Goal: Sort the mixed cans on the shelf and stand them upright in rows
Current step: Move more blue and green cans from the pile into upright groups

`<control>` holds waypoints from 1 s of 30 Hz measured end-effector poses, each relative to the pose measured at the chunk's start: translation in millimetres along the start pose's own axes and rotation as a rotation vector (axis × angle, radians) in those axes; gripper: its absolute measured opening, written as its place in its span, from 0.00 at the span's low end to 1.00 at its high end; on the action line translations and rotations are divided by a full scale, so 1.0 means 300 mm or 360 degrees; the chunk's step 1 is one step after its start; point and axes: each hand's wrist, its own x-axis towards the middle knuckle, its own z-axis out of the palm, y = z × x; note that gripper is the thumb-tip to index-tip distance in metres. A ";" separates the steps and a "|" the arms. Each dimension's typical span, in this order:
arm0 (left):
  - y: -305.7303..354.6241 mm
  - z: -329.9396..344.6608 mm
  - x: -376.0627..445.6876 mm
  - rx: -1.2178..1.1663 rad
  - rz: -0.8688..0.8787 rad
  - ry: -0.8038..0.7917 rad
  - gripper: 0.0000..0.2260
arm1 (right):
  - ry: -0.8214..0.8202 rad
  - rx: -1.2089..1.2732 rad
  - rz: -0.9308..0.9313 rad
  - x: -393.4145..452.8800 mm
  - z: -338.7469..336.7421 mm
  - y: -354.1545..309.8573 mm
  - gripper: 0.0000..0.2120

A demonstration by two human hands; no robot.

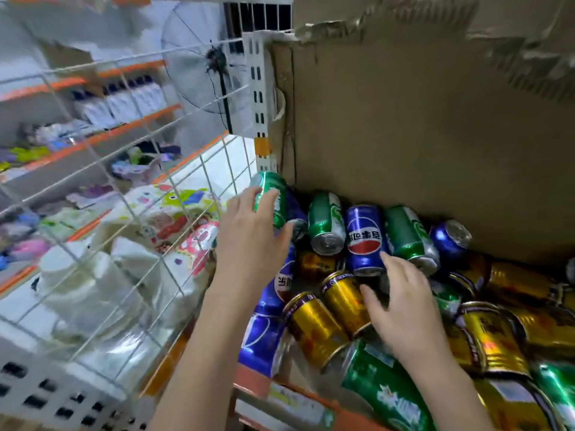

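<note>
Brown corrugated cardboard (420, 126) backs the shelf (280, 396), white wire grid (124, 169) at its left end; shiny metal cans lie jumbled on the shelf, gold, green and blue mixed, most tipped on their sides. Blue can (364, 239) at the back shows a Pepsi globe with Chinese characters upside down. Left hand (249, 234) wraps its fingers around a green can (271, 195) in the back-left corner, right hand (401, 301) lies open, fingers spread over a gold can (345, 301).
</note>
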 end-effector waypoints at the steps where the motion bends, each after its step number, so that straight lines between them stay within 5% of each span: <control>1: 0.000 0.017 0.022 0.0048 -0.0013 -0.0052 0.24 | 0.0031 0.0004 0.0022 0.004 -0.001 -0.002 0.29; 10: -0.027 0.143 -0.048 -0.0086 -0.0168 -0.0001 0.36 | 0.0195 -0.0017 0.0124 -0.031 0.011 0.029 0.28; 24: -0.020 0.114 -0.107 -0.0582 -0.0140 0.0336 0.28 | 0.0440 -0.0137 0.0249 0.023 -0.010 0.061 0.26; 30: 0.032 0.049 -0.212 -0.0888 -0.0224 0.0361 0.25 | 0.0353 -0.0438 0.0536 0.092 0.012 0.060 0.34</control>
